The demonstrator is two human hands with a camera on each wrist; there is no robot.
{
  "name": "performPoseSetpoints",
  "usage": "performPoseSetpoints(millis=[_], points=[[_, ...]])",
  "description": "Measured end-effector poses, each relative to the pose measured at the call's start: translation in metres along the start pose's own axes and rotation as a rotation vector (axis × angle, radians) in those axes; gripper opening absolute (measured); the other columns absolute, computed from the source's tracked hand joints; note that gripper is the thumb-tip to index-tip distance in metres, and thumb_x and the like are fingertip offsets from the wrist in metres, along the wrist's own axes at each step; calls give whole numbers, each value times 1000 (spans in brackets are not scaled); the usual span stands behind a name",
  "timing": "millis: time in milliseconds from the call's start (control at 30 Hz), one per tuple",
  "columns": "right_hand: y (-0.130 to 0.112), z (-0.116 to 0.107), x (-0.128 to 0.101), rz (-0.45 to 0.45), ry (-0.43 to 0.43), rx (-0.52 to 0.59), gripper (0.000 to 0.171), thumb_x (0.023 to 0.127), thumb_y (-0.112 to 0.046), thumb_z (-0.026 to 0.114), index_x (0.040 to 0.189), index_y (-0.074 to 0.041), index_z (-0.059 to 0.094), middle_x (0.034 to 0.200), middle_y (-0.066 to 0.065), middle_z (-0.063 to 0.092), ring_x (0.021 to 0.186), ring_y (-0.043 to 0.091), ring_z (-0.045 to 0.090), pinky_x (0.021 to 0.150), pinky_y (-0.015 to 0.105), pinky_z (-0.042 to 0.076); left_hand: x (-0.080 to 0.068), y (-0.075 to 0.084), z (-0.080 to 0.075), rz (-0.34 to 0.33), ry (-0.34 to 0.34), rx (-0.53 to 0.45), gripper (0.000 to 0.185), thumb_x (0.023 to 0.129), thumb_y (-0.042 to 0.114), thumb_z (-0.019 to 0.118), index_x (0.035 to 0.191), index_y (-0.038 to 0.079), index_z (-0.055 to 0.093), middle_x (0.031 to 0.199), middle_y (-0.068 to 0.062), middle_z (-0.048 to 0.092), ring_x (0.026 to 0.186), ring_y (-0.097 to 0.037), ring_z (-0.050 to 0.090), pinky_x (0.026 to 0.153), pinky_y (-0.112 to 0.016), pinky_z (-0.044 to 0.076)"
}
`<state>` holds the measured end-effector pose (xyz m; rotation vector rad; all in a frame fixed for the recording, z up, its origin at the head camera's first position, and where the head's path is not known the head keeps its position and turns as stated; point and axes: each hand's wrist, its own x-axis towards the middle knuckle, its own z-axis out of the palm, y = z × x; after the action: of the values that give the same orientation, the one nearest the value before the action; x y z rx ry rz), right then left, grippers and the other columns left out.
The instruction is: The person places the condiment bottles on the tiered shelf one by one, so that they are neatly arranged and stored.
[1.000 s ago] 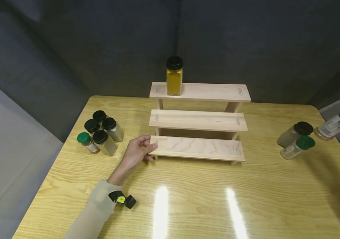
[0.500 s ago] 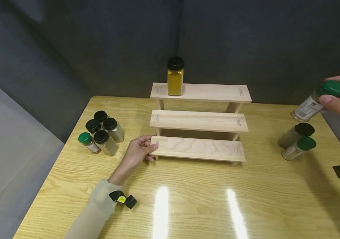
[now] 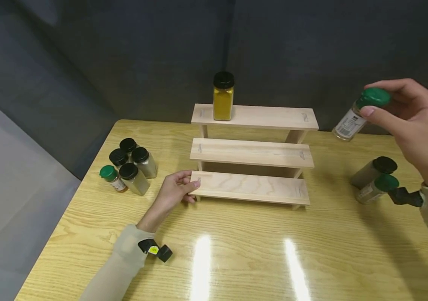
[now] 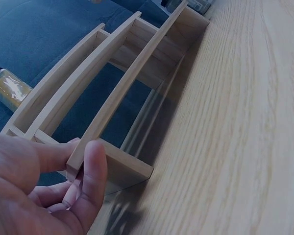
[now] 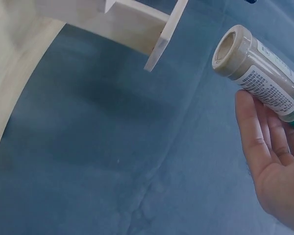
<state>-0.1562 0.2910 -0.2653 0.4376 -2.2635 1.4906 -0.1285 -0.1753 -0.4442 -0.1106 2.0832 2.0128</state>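
Observation:
A three-tier wooden rack [image 3: 251, 154] [image 4: 122, 93] stands at the back of the yellow table [image 3: 236, 251]. A yellow spice jar [image 3: 223, 97] [image 4: 9, 88] with a black lid stands on its top shelf. My left hand [image 3: 176, 190] [image 4: 54, 181] pinches the left end of the bottom shelf, thumb on top. My right hand [image 3: 406, 113] [image 5: 272, 156] holds a green-capped spice jar [image 3: 360, 110] [image 5: 257, 68] by its cap, tilted in the air to the right of the top shelf.
Several jars [image 3: 129, 165] with black lids and one green-capped jar [image 3: 111, 177] stand left of the rack. Two more jars [image 3: 375, 177], one black-lidded and one green-capped, sit at the right. A dark wall rises behind the table.
My right hand has lifted the green-capped jar up and leftward from the far right edge, toward the rack's top shelf. The left hand has stayed on the bottom shelf.

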Motion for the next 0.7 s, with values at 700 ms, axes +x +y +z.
performPoseSetpoints(millis=[700], points=[[-20,55,38,-9,-136,248,40,97,7,77,136,0,72,124,12,72,100,18,73,86,18,60,0,0,0,3,1,8,60,105,-2,72,156,-16,44,102,-12,56,64,-12,68,58,-23,64]])
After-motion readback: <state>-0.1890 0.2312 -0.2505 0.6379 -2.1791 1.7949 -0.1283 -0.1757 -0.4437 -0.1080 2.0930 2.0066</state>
